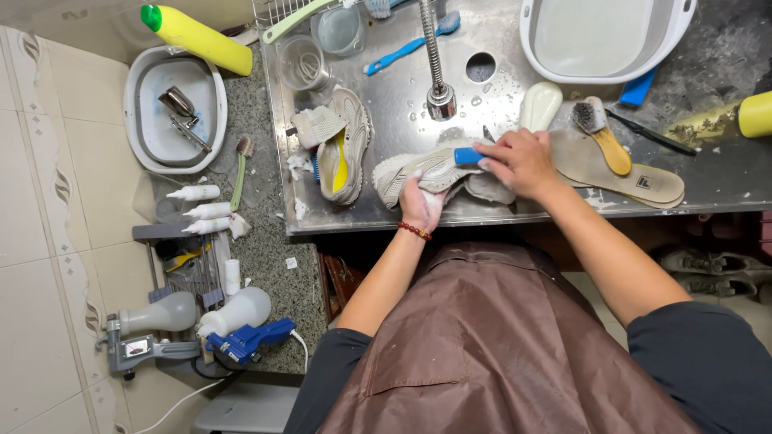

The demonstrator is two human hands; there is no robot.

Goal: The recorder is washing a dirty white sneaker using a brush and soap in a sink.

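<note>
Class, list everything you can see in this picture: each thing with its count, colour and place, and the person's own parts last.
Sink: one, steel, top centre.
Tap: one, metal, over the sink.
Sneaker: one, pale grey, front of the sink, in the left hand.
Second sneaker: one, grey with yellow lining, left part of the sink.
Brush: one, blue, in the right hand, on the sneaker.
Insoles: two, tan, right of the sink.
Wooden brush: one, on the insoles.
Basins: two, white, top left and top right.
Yellow bottle: one, green cap, top left.
Apron: one, brown, worn.
Left hand: grips the sneaker.
Right hand: grips the brush.
</note>
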